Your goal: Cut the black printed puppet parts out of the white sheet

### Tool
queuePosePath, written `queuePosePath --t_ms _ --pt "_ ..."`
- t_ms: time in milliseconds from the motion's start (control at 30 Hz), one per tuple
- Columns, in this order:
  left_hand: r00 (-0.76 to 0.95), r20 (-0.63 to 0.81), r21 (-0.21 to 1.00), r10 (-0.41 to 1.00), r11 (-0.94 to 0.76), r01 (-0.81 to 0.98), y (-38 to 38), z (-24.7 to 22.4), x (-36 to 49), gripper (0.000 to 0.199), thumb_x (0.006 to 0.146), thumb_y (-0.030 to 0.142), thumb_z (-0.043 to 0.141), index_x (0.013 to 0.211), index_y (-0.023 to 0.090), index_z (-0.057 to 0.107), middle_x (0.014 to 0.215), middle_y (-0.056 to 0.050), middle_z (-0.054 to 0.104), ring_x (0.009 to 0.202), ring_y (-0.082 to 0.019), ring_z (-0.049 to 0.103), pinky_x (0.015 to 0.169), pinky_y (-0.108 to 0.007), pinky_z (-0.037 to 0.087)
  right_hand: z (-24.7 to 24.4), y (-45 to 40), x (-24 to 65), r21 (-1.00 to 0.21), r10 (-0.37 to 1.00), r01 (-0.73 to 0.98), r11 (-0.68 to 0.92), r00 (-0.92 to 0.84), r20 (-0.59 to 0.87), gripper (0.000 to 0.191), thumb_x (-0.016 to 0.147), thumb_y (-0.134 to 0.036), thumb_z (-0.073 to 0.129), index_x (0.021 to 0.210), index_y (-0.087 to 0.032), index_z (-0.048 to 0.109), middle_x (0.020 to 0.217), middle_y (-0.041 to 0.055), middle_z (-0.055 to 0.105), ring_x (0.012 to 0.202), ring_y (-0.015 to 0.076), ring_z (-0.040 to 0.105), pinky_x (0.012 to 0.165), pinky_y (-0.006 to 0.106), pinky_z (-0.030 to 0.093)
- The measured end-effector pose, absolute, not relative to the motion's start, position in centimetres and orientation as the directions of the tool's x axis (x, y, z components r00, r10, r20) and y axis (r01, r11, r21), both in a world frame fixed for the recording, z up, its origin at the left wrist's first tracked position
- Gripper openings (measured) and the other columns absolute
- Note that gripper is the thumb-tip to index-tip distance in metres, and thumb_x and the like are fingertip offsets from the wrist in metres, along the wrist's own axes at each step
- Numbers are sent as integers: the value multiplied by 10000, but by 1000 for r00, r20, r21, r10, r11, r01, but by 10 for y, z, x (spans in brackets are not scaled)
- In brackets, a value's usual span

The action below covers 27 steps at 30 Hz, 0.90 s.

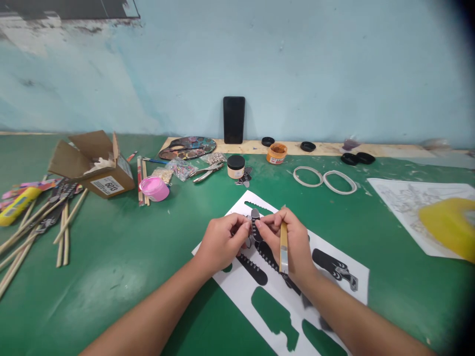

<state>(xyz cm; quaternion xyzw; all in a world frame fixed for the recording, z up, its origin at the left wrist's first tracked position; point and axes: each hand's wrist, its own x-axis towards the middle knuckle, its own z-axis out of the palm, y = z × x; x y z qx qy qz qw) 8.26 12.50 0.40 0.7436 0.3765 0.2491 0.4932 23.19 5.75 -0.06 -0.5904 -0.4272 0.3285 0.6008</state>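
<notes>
In the head view my left hand (225,242) is closed, its fingertips pinching the left edge of a small black paper cutout (256,226) with a grey rounded tip and pale marks. My right hand (295,242) pinches the cutout from the other side. Tucked in that hand is also a yellow craft knife (283,247); its blade is not plainly visible. Beneath both hands lies a white printed sheet (237,288) with black figures and several cut-out holes. One black printed figure (336,267) shows at the right of the sheet.
An open cardboard box (111,170), a pink tub (155,189) and several wooden sticks (65,237) are at left. Pliers (208,172), a black-lidded jar (236,167) and an orange pot (277,154) stand behind. A phone (234,120) leans on the wall; white rings (339,182) lie right.
</notes>
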Motion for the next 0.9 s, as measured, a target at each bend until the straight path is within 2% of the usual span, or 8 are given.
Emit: queuePosePath --t_ms 133,333,500,600,733,900 --pt "555 -49 953 830 -128 275 126 4 82 241 940 374 502 860 177 614 579 29 618 430 -92 560 427 -185 452 -2 58 233 -995 895 60 77 436 96 353 814 -313 704 746 -237 365 747 2 684 659 154 641 627 310 527" --pt "565 -56 959 823 -112 259 125 6 80 300 960 415 463 806 178 563 543 35 585 413 -97 564 423 -190 441 -2 58 233 -993 884 78 83 454 110 342 813 -278 706 747 -231 374 745 -9 677 626 120 592 605 276 500" --pt "608 7 951 794 -193 241 124 10 81 162 893 324 553 897 171 609 566 41 580 468 -96 568 468 -197 464 0 58 232 -993 887 78 94 445 119 336 816 -280 707 752 -231 381 752 -9 677 651 125 600 632 278 502" --pt "594 25 951 804 -202 233 124 9 83 195 880 362 585 878 171 619 571 38 572 488 -98 564 467 -197 460 2 56 232 -987 892 131 90 430 138 340 821 -295 700 734 -231 377 748 -2 685 649 135 605 623 280 498" --pt "586 -17 970 810 -128 206 125 6 84 265 880 431 602 825 171 605 549 45 556 444 -87 531 439 -190 440 3 53 231 -970 889 232 75 424 170 348 831 -322 686 710 -231 372 736 9 698 637 148 607 617 288 497" --pt "593 -44 981 804 -78 178 127 4 82 288 888 451 587 824 170 593 526 47 551 404 -82 498 426 -190 427 1 53 231 -962 897 262 71 405 176 346 839 -370 690 718 -233 396 772 30 718 660 165 616 645 308 506"
